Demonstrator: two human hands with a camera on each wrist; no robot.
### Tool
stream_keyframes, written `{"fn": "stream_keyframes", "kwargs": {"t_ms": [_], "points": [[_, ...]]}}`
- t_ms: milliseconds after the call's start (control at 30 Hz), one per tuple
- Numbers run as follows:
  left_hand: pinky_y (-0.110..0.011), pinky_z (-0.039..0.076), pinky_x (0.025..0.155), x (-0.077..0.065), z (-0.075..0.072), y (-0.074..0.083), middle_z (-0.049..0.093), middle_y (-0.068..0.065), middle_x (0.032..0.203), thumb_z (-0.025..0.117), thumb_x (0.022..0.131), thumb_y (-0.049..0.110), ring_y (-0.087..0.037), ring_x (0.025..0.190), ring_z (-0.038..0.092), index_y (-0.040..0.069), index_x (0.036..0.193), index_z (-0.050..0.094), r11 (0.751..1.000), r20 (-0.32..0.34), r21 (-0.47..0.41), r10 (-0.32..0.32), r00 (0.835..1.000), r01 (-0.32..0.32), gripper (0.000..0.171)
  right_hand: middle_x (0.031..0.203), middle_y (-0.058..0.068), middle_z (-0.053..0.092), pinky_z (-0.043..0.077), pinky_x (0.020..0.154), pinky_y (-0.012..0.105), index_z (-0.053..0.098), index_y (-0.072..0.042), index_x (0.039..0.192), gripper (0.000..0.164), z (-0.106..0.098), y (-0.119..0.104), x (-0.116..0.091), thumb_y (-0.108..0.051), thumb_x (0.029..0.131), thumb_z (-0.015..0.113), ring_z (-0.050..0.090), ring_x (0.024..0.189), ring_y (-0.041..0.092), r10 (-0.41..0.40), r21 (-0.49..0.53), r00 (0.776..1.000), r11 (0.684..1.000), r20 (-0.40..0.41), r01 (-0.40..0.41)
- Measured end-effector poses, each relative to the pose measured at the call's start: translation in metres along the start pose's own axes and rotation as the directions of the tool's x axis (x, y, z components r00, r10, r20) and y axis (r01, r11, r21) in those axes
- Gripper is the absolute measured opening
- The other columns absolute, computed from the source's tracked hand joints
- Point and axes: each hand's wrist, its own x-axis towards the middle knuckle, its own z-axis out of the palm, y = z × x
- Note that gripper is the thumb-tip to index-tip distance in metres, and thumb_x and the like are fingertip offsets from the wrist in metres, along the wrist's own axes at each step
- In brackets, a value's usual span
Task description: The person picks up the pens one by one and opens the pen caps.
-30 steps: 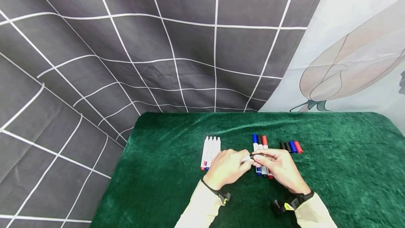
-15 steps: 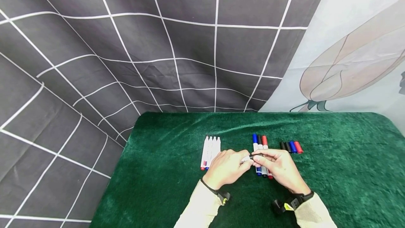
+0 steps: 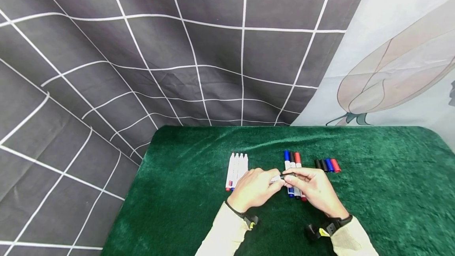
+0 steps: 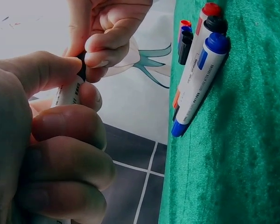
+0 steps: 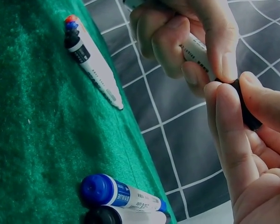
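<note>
My left hand (image 3: 254, 189) grips a white marker (image 5: 196, 52) with its fingers curled round the barrel. My right hand (image 3: 314, 189) pinches the black cap (image 5: 246, 109) on that marker's end between thumb and fingers. Both hands meet in front of three capped markers (image 3: 287, 164), blue, black and red, lying side by side. In the left wrist view, the cap sits right at the end of the white barrel, and the left thumb touches it. Most of the barrel is hidden inside the left hand.
Left of the hands lie several white markers without caps (image 3: 236, 169), tips pointing away, partly covered by the left hand. Loose caps (image 3: 329, 165), black, blue and red, lie in a row at the right. A green velvet cloth (image 3: 177, 208) covers the table, with a dark gridded curtain (image 3: 213, 50) behind.
</note>
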Motion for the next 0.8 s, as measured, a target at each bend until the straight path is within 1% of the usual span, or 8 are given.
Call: {"fn": "stream_keyframes", "kwargs": {"t_ms": [333, 567, 800], "points": [[-0.019, 0.027, 0.046, -0.0007, -0.0022, 0.0001, 0.041, 0.011, 0.059, 0.057, 0.099, 0.032, -0.002, 0.053, 0.043, 0.021, 0.081, 0.056, 0.998, 0.048, -0.054, -0.012, 0.999, 0.015, 0.021, 0.096, 0.004, 0.076, 0.057, 0.075, 0.026, 0.075, -0.002, 0.108, 0.016, -0.0010, 0.0028, -0.0011, -0.008, 0.097, 0.065, 0.073, 0.084, 0.013, -0.034, -0.070, 0.999, 0.997, 0.000, 0.034], [-0.019, 0.031, 0.049, -0.0003, -0.0034, -0.0006, 0.044, 0.011, 0.061, 0.056, 0.100, 0.032, -0.002, 0.057, 0.047, 0.020, 0.087, 0.061, 0.995, 0.093, -0.090, -0.028, 0.995, 0.036, 0.018, 0.099, 0.003, 0.076, 0.056, 0.075, 0.024, 0.076, -0.005, 0.107, 0.015, -0.0006, 0.0043, -0.0007, -0.006, 0.096, 0.066, 0.072, 0.084, 0.009, -0.086, -0.118, 0.996, 0.989, -0.001, 0.085], [-0.018, 0.032, 0.050, 0.0003, -0.0044, -0.0025, 0.046, 0.011, 0.062, 0.054, 0.102, 0.033, -0.002, 0.058, 0.048, 0.019, 0.091, 0.063, 0.992, 0.125, -0.122, -0.028, 0.992, 0.044, 0.020, 0.100, 0.005, 0.076, 0.056, 0.076, 0.023, 0.076, -0.004, 0.107, 0.016, 0.0000, 0.0040, -0.0004, -0.003, 0.095, 0.067, 0.072, 0.086, 0.009, -0.113, -0.108, 0.994, 0.988, 0.000, 0.112]]}}
